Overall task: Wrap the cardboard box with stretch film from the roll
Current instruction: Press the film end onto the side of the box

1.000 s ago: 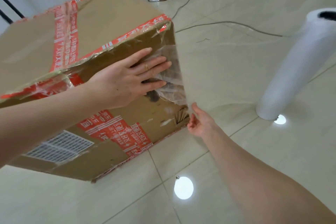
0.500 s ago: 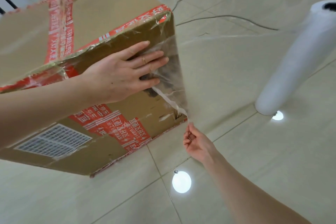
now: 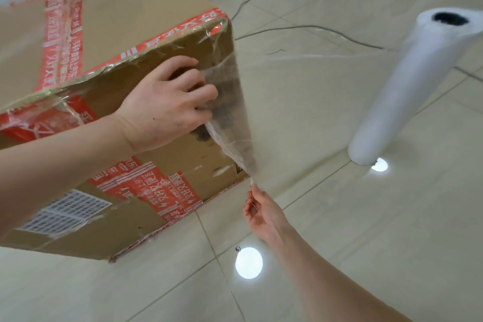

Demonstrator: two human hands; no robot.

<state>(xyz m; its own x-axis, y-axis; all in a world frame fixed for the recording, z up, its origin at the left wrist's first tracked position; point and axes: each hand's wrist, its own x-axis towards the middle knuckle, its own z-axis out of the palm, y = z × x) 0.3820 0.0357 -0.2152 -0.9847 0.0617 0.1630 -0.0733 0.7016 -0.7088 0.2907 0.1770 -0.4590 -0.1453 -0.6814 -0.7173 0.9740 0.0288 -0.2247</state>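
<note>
Okay, cardboard box [image 3: 136, 15] sat on the floor [image 3: 339, 243] at 10 o'clock of the view, sealed with red tape [image 3: 62, 42]. Stretch film [image 3: 232, 102] covered only the near vertical corner of the box, bunched and narrowing to a thin twisted tail below that corner. Left hand [image 3: 167, 112] was on the box side, at 9 o'clock from the film patch, grip closed with its fingers curled into the bunched film. Right hand [image 3: 264, 214] was at 6 o'clock of the corner, near the floor, grip pinching the tail's end. A faint film sheet seemed to run from the corner toward 3 o'clock, to the roll [image 3: 407, 91], which stood upright on the floor, unheld and well apart from the box. A cable [image 3: 313, 27] lay at 12 o'clock beyond it.

Judgement: wrap barely started, the film end just being anchored. Risks: the thin tail could snap or slip from the pinch if pulled hard. Film could peel off the corner if the left hand let go early. A tug on the sheet could topple the free-standing roll.
</note>
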